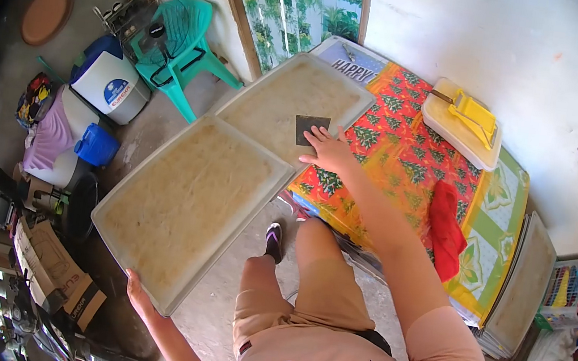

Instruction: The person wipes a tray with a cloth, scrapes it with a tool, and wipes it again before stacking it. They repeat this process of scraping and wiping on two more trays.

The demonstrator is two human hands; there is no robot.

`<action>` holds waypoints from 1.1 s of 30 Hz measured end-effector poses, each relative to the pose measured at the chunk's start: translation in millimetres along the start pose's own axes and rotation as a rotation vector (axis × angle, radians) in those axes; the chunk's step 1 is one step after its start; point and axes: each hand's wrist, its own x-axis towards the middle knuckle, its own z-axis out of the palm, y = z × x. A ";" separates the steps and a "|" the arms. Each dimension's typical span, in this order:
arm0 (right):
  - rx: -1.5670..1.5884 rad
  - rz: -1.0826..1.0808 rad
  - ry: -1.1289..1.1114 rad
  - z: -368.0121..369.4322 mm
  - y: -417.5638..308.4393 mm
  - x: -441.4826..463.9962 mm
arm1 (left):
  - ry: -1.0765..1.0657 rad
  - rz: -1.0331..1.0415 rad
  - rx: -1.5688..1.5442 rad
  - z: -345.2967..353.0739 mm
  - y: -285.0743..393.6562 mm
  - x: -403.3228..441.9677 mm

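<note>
My left hand (139, 295) grips the lower left edge of a pale, stained rectangular tray (192, 193), its thumb or fingers along the rim. This tray slants over the floor, and its upper edge meets a second similar tray (293, 93) on the table. On that second tray lies a small dark square sheet (303, 130). My right hand (329, 151) rests with fingers spread on the sheet's right edge and the tray surface. Beneath, the table bears a red Christmas-patterned cloth (395, 147).
A white tub (478, 156) with a yellow tool (474, 117) stands at the table's back. A red cloth (446, 230) lies near the right side. Beyond are a green chair (192, 58), a white-and-blue box (110, 87), cardboard (59, 260) and a motorcycle (30, 318).
</note>
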 end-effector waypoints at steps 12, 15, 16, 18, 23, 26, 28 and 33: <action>0.214 0.276 0.114 -24.7 19.4 33.1 | -0.005 -0.028 0.126 -15.2 -21.8 16.1; 0.200 0.269 -0.081 -42.7 25.3 48.8 | 0.005 -0.040 0.139 -13.6 -20.4 12.0; 0.186 0.272 -0.139 -47.5 25.8 49.1 | 0.036 -0.032 0.159 -11.0 -20.3 10.3; 0.198 0.289 -0.164 -49.2 26.8 50.2 | 0.093 -0.017 0.199 -4.8 -20.6 9.5; 0.201 0.340 -0.186 -59.8 23.8 48.0 | 0.048 -0.020 0.259 -12.9 -23.6 17.6; 0.234 0.353 -0.182 -51.5 33.9 61.0 | 0.061 -0.019 0.261 -4.0 -22.8 15.5; 0.330 0.322 -0.156 -30.7 59.8 77.1 | 0.068 -0.013 0.273 -1.8 -23.5 16.9; 1.142 0.359 0.058 -21.3 110.3 44.6 | 0.166 -0.078 0.335 32.0 -19.1 8.2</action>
